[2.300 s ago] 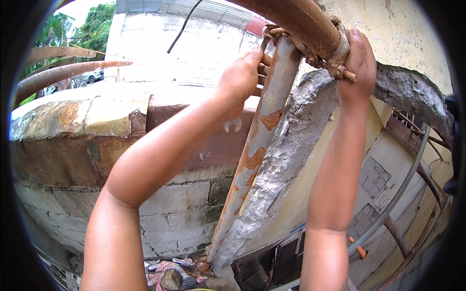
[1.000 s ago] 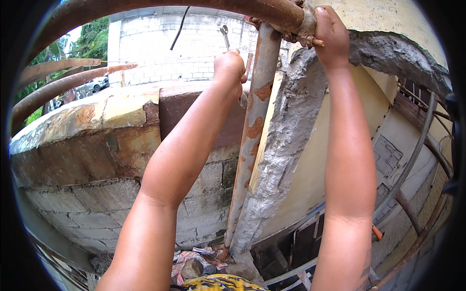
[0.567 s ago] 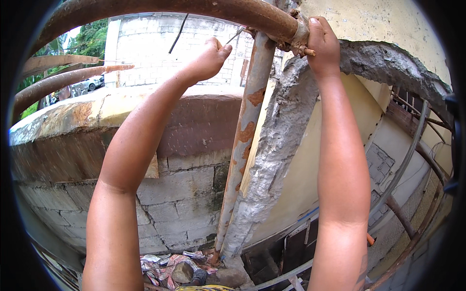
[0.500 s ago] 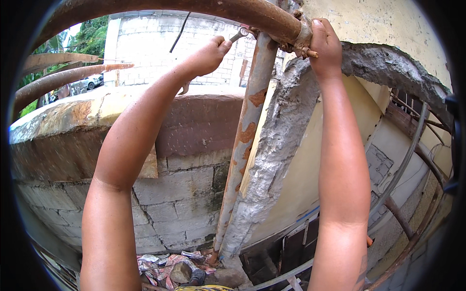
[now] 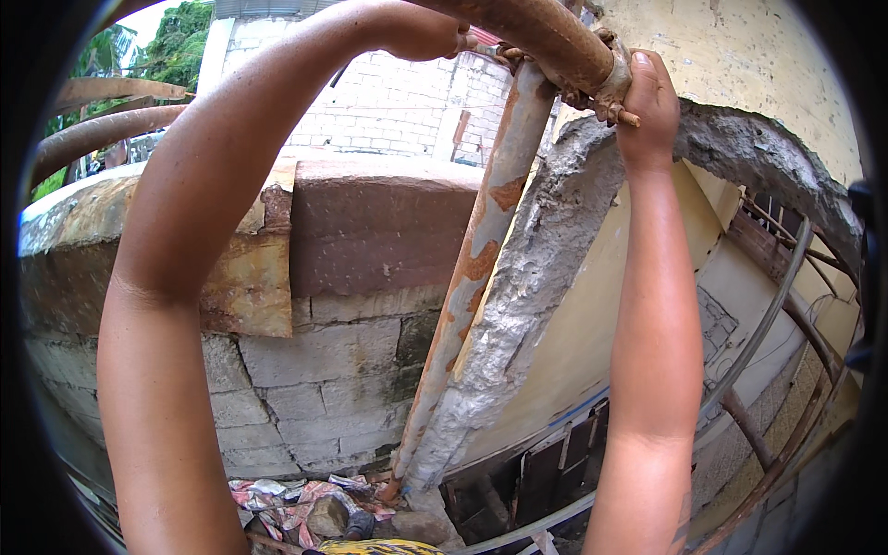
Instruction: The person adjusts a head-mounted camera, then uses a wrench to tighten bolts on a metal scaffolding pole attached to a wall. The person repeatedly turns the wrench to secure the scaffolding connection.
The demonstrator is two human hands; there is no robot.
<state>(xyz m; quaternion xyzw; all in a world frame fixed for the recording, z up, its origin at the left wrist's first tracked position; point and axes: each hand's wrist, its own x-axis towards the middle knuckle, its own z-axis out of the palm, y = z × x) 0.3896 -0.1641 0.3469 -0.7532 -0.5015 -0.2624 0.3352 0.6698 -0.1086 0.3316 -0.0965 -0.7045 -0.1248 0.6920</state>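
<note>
A thick rusty horizontal pipe (image 5: 546,37) crosses overhead. A rusty clamp (image 5: 606,92) with a protruding bolt joins it to an upright rusty pipe (image 5: 481,250). My right hand (image 5: 647,102) is raised and closed around the clamp from the right side. My left hand (image 5: 421,32) is up at the left of the joint, fingers curled shut against the horizontal pipe. The thin metal tool it carries is hidden behind the hand and pipe. Both forearms reach up from the lower edge.
A rough broken concrete edge (image 5: 536,305) runs beside the upright pipe. Behind it stand a weathered block wall (image 5: 305,370) and a yellow wall (image 5: 768,55). Rags and rubble (image 5: 305,504) lie far below. Curved bars (image 5: 768,324) are on the right and more rusty pipes (image 5: 102,134) on the left.
My left hand has moved right and up, from beside the upright pipe to the joint on the horizontal pipe. My right hand has stayed on the clamp. The view has tilted slightly.
</note>
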